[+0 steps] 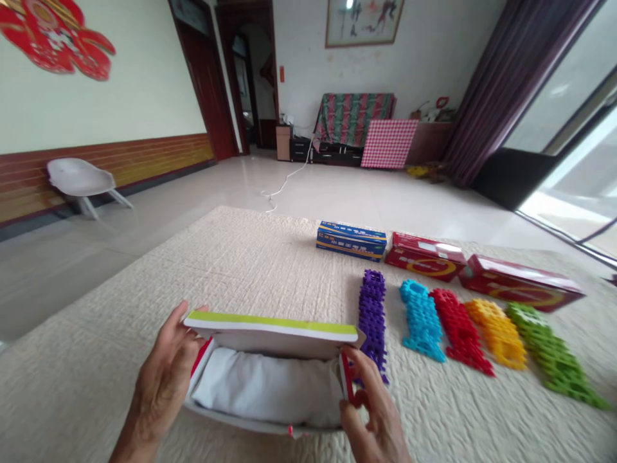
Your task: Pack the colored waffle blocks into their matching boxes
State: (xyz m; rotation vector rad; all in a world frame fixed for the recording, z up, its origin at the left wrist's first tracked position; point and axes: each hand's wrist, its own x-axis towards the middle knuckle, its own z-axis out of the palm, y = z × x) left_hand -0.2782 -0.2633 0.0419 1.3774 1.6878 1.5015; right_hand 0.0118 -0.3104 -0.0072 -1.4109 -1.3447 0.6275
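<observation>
A long cardboard box (274,325) with a yellow-green edged lid raised lies near the front of the cream cover. Inside it is a folded white cloth (270,386). My left hand (166,373) grips the box's left end, fingers behind the lid's corner. At the right end, my right hand (369,405) pinches the box's side flap between thumb and fingers. Just beyond that hand lies a strip of purple interlocking pieces (372,308), its lower part partly hidden by the hand.
Strips of blue (421,321), red (461,331), yellow (499,334) and green pieces (554,357) lie at right. Behind them stand a blue box (351,243) and two red boxes (424,257). A white chair (81,179) stands at far left.
</observation>
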